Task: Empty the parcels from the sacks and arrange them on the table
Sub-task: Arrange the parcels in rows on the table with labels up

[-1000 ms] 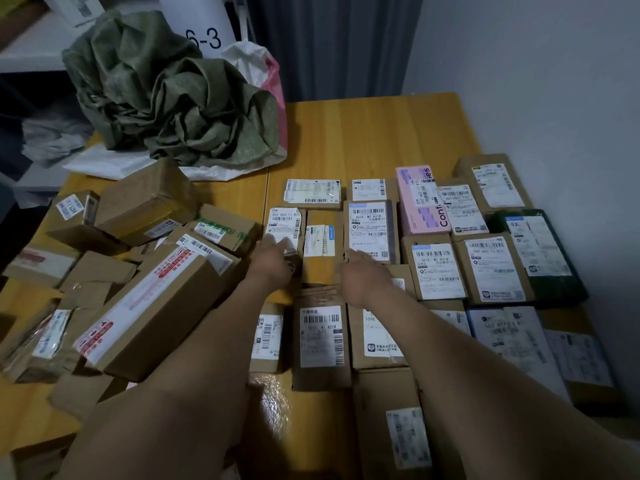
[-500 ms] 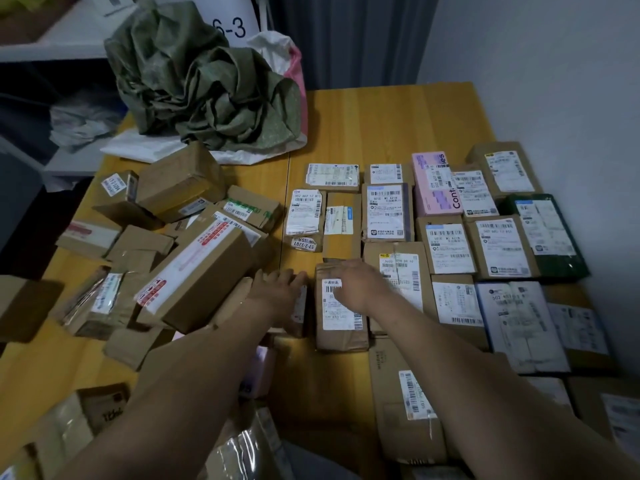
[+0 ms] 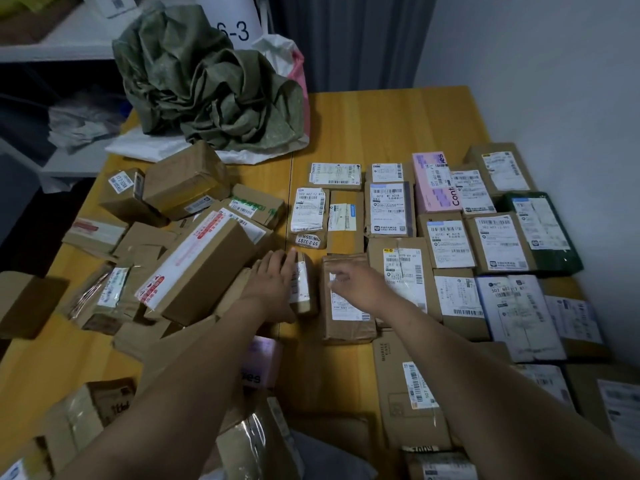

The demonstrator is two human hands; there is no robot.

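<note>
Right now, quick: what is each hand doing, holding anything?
Left hand: open, fingers flat on a small labelled parcel.
Right hand: fingers bent over a brown parcel; whether it grips cannot be told.

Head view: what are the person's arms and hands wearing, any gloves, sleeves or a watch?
Nothing worn shows. The left hand and right hand have no gloves; the left forearm and right forearm are bare down to the frame's lower edge, with no sleeves, watch, bands or rings visible.
</note>
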